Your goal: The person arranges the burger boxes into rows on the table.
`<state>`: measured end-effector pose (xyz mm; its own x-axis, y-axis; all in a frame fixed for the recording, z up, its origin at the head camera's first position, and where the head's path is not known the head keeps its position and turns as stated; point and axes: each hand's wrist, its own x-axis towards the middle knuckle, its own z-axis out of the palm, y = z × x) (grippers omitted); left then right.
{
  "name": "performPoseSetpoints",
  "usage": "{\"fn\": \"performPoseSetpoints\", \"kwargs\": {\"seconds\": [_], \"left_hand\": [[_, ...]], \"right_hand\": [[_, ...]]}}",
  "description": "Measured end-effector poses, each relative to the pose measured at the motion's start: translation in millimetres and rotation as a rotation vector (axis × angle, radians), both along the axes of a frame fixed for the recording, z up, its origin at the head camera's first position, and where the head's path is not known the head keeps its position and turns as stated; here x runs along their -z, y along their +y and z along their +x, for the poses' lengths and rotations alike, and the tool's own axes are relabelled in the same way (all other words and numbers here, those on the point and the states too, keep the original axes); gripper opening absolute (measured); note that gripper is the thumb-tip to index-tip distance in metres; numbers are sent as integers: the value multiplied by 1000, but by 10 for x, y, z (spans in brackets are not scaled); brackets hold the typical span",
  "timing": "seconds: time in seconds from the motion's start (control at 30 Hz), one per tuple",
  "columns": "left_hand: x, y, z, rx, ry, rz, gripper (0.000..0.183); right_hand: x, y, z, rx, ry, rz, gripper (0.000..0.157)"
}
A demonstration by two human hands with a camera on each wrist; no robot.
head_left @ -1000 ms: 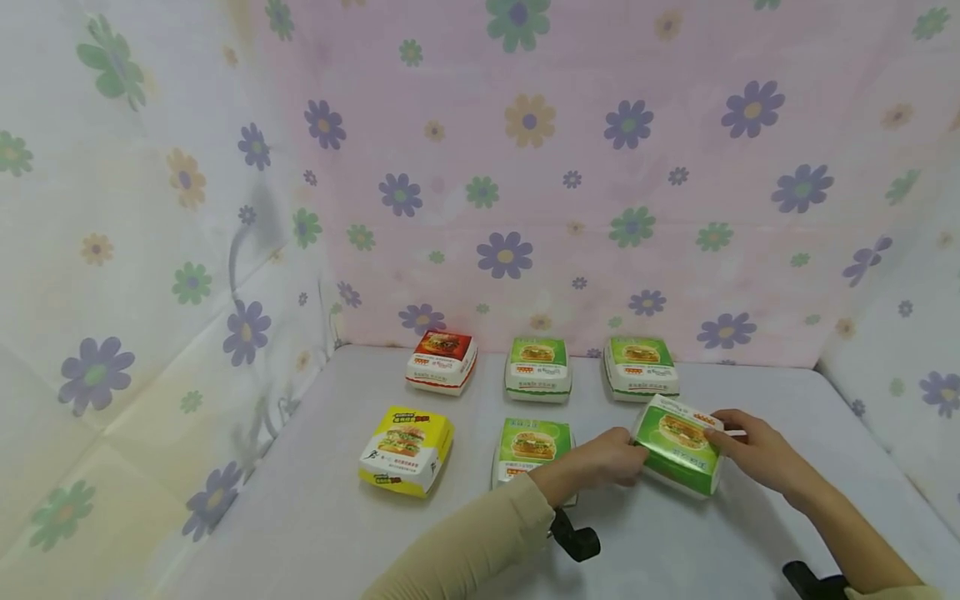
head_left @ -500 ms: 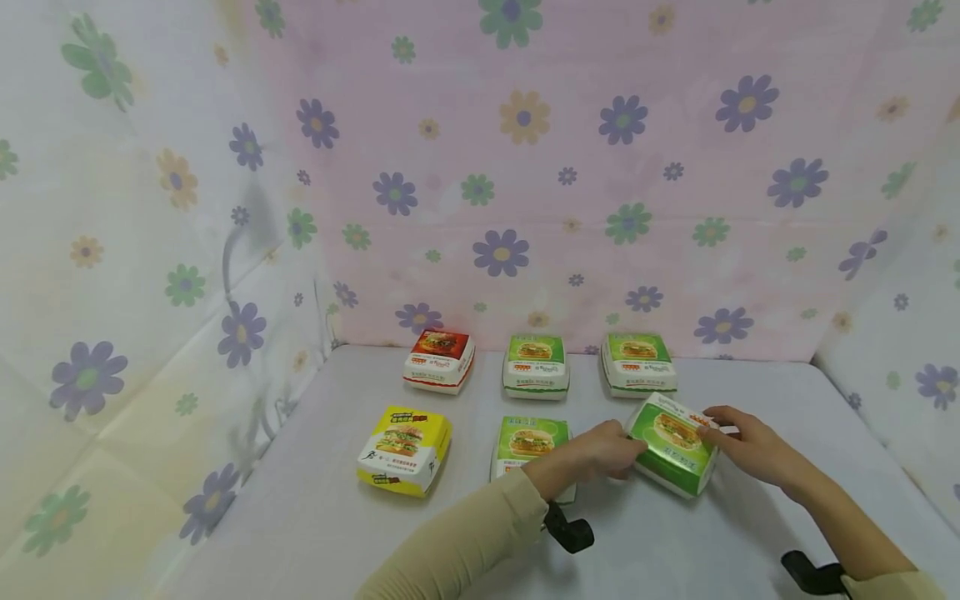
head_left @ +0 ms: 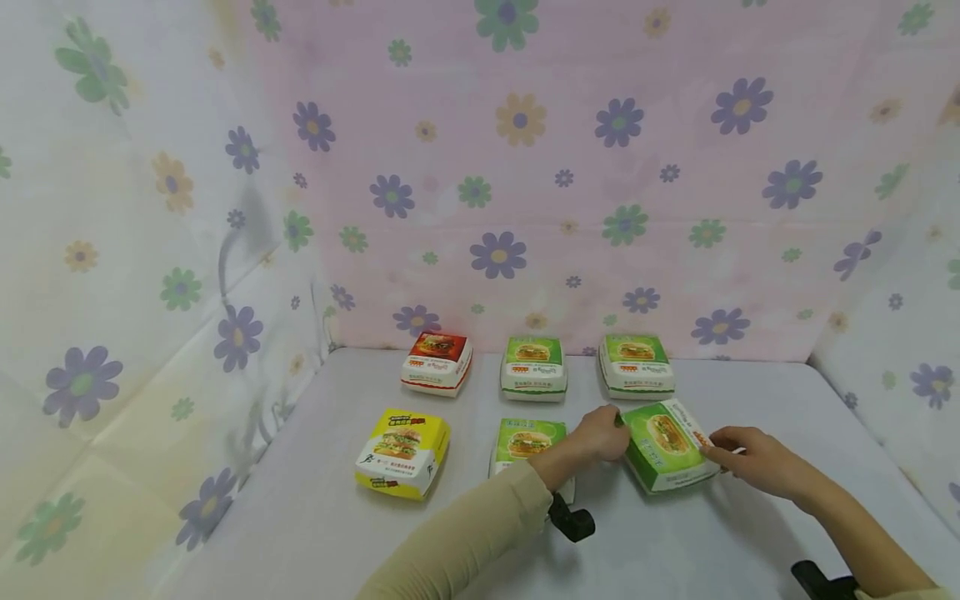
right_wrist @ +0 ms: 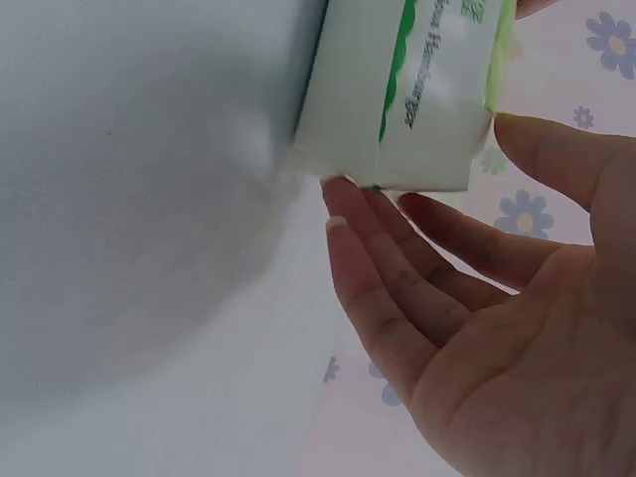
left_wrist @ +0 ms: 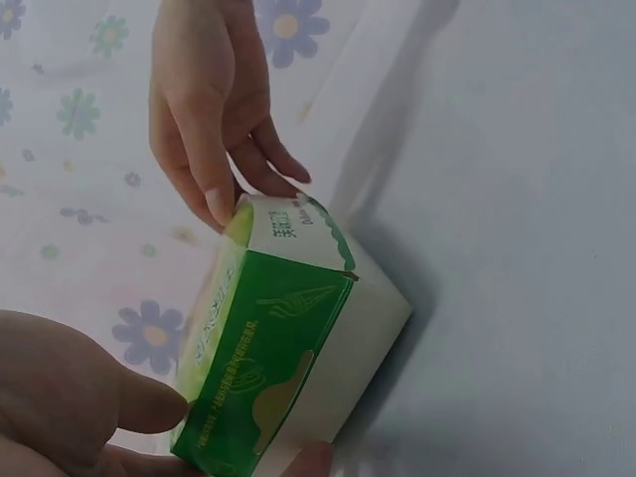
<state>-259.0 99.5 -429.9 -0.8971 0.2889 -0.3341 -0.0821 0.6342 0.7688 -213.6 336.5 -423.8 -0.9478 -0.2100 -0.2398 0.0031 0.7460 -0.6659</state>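
Note:
A green-and-white burger box (head_left: 667,446) with a burger picture on its lid is held between both hands, turned at an angle above the table. My left hand (head_left: 602,435) grips its left side; in the left wrist view the thumb of that hand (left_wrist: 75,397) lies against the dark green side panel. On the opposite side, my right hand (head_left: 761,462) pinches the box at a corner. In the right wrist view the thumb of the right hand (right_wrist: 527,318) touches an upper corner and its fingertips meet the white end. A second green box (head_left: 531,437) is partly hidden behind the left forearm.
Along the back of the white table (head_left: 300,533) stand a red box (head_left: 437,362) and two green boxes, one central (head_left: 533,367) and one right (head_left: 636,367). A yellow box (head_left: 402,452) lies front left. Flowered cloth (head_left: 450,150) encloses the back and sides.
The held box has turned clockwise as seen from above, its white end now facing right. My left hand has shifted slightly away and left along its side. The other boxes stay put.

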Motion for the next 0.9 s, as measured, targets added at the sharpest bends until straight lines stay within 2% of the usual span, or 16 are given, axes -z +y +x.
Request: {"fn": "performPoseSetpoints", "kwargs": {"seconds": [0.07,0.17,0.4,0.63,0.73,0.9], "left_hand": [[0,3,-21,6,23,-18,37],[-12,4,-9,5,16,-24,44],[-48,3,148,46,-17,-116,73],[-7,36,251,54,-28,-77,62],[19,52,242,43,-29,-71,58],[-10,8,168,54,-17,17,35]], "right_hand": [[-15,1,8,-17,-18,-25,50],[-41,18,0,-34,-39,-39,52],[-88,75,-88,-24,31,-2,64],[6,27,-213,-5,16,-35,63],[30,7,-203,-6,-3,-61,58],[48,-36,-160,32,-44,-81,56]]}}
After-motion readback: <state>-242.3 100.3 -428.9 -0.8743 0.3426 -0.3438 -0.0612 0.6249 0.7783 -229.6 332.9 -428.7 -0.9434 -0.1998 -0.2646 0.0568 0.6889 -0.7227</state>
